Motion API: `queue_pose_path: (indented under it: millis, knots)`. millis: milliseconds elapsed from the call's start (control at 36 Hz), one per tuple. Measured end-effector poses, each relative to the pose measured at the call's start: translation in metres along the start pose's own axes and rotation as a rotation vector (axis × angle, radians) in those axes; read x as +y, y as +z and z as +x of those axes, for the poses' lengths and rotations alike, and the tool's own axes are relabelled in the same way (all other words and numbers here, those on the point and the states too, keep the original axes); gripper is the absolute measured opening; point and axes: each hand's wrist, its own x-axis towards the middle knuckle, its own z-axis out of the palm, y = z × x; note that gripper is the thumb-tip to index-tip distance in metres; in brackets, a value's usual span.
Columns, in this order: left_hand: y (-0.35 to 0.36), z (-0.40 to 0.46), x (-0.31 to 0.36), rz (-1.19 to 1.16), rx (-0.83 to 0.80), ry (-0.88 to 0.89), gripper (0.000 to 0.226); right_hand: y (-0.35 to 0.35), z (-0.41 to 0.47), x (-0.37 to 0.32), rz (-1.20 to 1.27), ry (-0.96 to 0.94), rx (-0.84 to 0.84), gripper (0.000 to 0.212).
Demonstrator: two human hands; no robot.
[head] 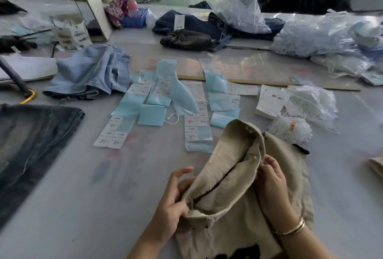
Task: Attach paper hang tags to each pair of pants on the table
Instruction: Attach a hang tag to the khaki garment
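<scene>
Beige pants (232,176) lie in front of me with the waistband lifted and spread apart. My left hand (174,202) grips the near left edge of the waistband. At the right side my right hand (271,184) pinches the waistband near a small white button. Beyond the pants, light blue and white paper hang tags (153,113) are spread in rows on the grey table (103,186). A bundle of white tag strings (290,129) sits just right of the pants. A stack of white tags (269,101) lies behind it.
Dark jeans (31,144) cover the table's left. Light blue jeans (93,70) lie crumpled further back, and dark pants (186,40) beyond the tags. Clear plastic bags (310,37) fill the far right. A black tool with a yellow hook (22,86) rests at left.
</scene>
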Motion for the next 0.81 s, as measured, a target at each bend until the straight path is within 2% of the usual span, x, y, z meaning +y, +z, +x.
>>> queue_pose_path:
  millis: [111, 222, 278, 333, 389, 417, 444, 500, 556, 611, 667, 694, 750, 806]
  knots:
    - [0.004, -0.002, 0.002, 0.085, -0.034, 0.026, 0.073, -0.002, 0.000, 0.000, 0.037, 0.004, 0.000, 0.020]
    - [0.010, 0.009, 0.011, 0.214, -0.004, 0.154, 0.062, -0.008, 0.002, -0.005, 0.046, 0.088, -0.062, 0.019]
    - [0.014, 0.023, 0.020, 0.174, 0.127, 0.217, 0.047, -0.010, 0.002, -0.009, 0.099, 0.154, -0.103, 0.011]
    - [0.019, 0.041, 0.032, 0.206, 0.310, 0.256, 0.032, -0.011, 0.001, -0.011, 0.144, 0.196, -0.109, 0.017]
    - [0.025, 0.061, 0.044, 0.397, 0.438, 0.272, 0.021, -0.012, -0.001, -0.012, 0.171, 0.212, -0.131, 0.022]
    - [0.029, 0.071, 0.050, 0.535, 0.451, 0.290, 0.022, -0.011, -0.002, -0.013, 0.177, 0.215, -0.150, 0.023]
    - [0.033, 0.082, 0.055, 0.678, 0.421, 0.316, 0.027, -0.010, -0.003, -0.013, 0.180, 0.217, -0.166, 0.022]
    - [0.045, 0.104, 0.064, 0.913, 0.246, 0.349, 0.041, -0.009, -0.003, -0.013, 0.179, 0.237, -0.184, 0.024]
    - [0.056, 0.123, 0.067, 1.134, 0.047, 0.334, 0.057, -0.008, -0.004, -0.013, 0.171, 0.268, -0.193, 0.025]
    - [0.063, 0.139, 0.067, 1.315, -0.081, 0.287, 0.072, -0.010, -0.003, -0.012, 0.152, 0.286, -0.214, 0.025]
    - [0.063, 0.150, 0.065, 1.308, -0.145, 0.225, 0.075, -0.010, -0.002, -0.014, 0.136, 0.304, -0.286, 0.016]
    - [0.061, 0.155, 0.065, 1.252, -0.148, 0.194, 0.067, -0.009, -0.002, -0.017, 0.126, 0.302, -0.344, 0.014]
    - [0.055, 0.161, 0.066, 1.137, -0.110, 0.159, 0.043, -0.009, 0.000, -0.024, 0.028, 0.260, -0.409, 0.030]
    - [0.050, 0.165, 0.068, 1.021, -0.044, 0.138, 0.027, -0.008, 0.000, -0.030, -0.176, 0.182, -0.381, 0.038]
